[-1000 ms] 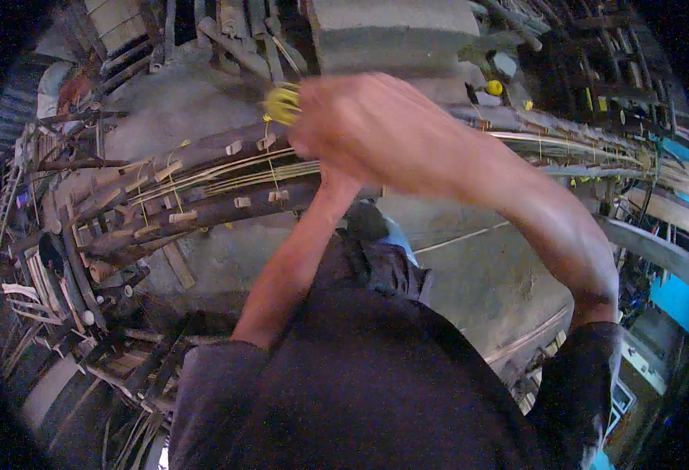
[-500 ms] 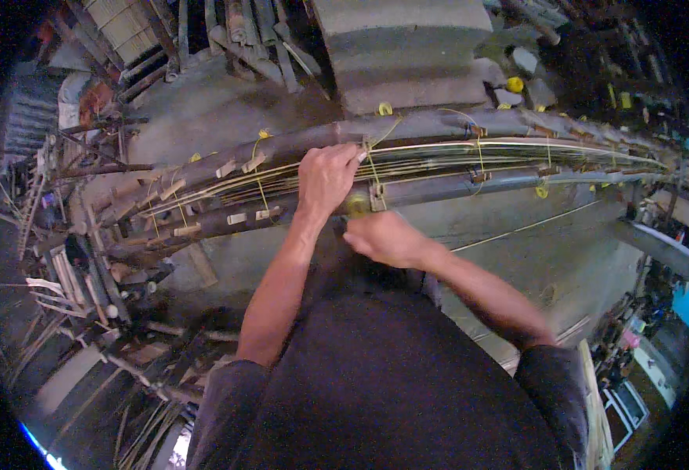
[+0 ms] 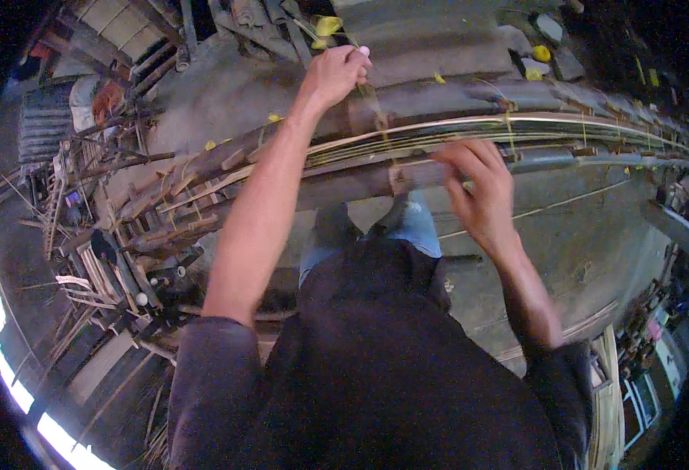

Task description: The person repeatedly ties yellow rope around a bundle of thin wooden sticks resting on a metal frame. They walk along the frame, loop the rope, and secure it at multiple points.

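My left hand point(image 3: 333, 77) is raised beyond the far pole, its fingers closed on a thin yellow cord. Just past them is a small yellow bundle point(image 3: 327, 27), blurred, apparently of the same cord. The cord slants from this hand toward a bundle of long thin strips point(image 3: 438, 136), which look like split bamboo. Over the near edge of the strips hovers my right hand point(image 3: 482, 188), fingers bent and thumb apart, with nothing visible in it. The strips lie lengthwise between a far pole point(image 3: 423, 100) and a near pole point(image 3: 344, 182), both thick and grey-brown.
Yellow ties and small wooden pegs line both poles. Stacked wood point(image 3: 113, 270) stands at the left, and more timber point(image 3: 262, 31) lies at the far side. A yellow round object point(image 3: 541, 53) rests among stones at the far right. Long pale slats point(image 3: 607, 392) stand near my right elbow.
My left hand has moved up and away from the strips, drawing the cord. My right hand has gone rightward and no longer has the yellow bundle, which now shows beyond the left hand.
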`<state>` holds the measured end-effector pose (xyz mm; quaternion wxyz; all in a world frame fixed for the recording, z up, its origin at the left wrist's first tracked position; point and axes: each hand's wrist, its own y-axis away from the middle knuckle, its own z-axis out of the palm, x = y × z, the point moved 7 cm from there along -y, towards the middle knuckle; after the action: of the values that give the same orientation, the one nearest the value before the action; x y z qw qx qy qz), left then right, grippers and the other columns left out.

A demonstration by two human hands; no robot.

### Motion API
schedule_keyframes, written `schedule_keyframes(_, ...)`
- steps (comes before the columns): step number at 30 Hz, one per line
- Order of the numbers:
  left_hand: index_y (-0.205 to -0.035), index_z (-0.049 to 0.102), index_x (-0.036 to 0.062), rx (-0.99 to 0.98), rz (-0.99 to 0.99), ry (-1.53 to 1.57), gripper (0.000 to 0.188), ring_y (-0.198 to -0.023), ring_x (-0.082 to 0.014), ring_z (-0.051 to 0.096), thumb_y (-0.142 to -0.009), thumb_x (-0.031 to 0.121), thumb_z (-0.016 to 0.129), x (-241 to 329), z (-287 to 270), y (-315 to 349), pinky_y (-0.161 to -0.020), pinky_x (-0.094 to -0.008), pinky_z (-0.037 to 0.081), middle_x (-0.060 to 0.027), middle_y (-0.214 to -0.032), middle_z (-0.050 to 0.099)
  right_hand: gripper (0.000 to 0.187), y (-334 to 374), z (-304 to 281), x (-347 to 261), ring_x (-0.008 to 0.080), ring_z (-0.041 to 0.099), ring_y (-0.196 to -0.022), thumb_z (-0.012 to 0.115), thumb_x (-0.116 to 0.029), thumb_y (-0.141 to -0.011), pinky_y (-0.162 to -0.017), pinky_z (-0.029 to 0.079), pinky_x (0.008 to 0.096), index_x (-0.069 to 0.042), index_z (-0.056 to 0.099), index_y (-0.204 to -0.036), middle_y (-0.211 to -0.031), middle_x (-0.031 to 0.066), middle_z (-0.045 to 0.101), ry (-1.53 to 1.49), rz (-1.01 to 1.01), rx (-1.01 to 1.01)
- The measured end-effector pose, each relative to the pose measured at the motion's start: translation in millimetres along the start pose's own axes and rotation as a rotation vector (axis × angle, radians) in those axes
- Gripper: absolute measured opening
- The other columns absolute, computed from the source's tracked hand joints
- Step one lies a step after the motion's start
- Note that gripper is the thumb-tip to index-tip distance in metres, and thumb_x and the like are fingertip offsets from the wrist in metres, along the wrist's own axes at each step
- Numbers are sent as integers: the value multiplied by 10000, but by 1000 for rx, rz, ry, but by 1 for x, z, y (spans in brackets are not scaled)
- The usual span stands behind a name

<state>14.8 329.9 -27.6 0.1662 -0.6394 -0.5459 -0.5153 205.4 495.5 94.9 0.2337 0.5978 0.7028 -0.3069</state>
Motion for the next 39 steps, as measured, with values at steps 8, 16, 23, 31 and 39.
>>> schedule_keyframes(8,-1052,683,81,-172,569,-499,355,-1013,-276,635,-918,372,528,49,-40,105,-888,-417,490,-131,-1049,669,284,80,124,-76,188,654,-904,614,-25,-859,-798,524,322,1,614,-1141,-959,115,654,-439,490,-256)
schedule_keyframes(16,-959,697,67,14,627,-597,344,-956,-326,644,-904,380,566,27,-103,121,-818,-429,524,-139,-992,672,633,131,228,-119,155,592,-860,634,-168,-914,-782,483,284,-63,300,-1441,-1004,61,619,-1169,984,-64)
schedule_keyframes(23,-964,686,38,-114,319,-319,320,-884,-328,663,-932,324,547,-43,-145,202,-846,-450,499,-137,-921,698,135,25,179,-151,162,612,-869,586,-81,-913,-791,499,315,-21,696,-862,-830,62,647,-213,450,-303)
schedule_keyframes(31,-869,706,120,297,336,-478,222,-695,-333,649,-859,318,606,-69,-109,182,-679,-430,506,-121,-732,669,331,-212,176,-262,352,626,-794,544,-300,-946,-713,487,407,17,638,-949,-841,182,651,-18,-428,-410)
schedule_keyframes(39,-876,690,80,258,339,-534,219,-751,-377,642,-854,289,629,-67,-100,176,-687,-470,505,-199,-771,653,435,-179,234,-72,358,636,-911,443,-347,-968,-822,486,451,35,650,-969,-931,189,671,-524,319,-274)
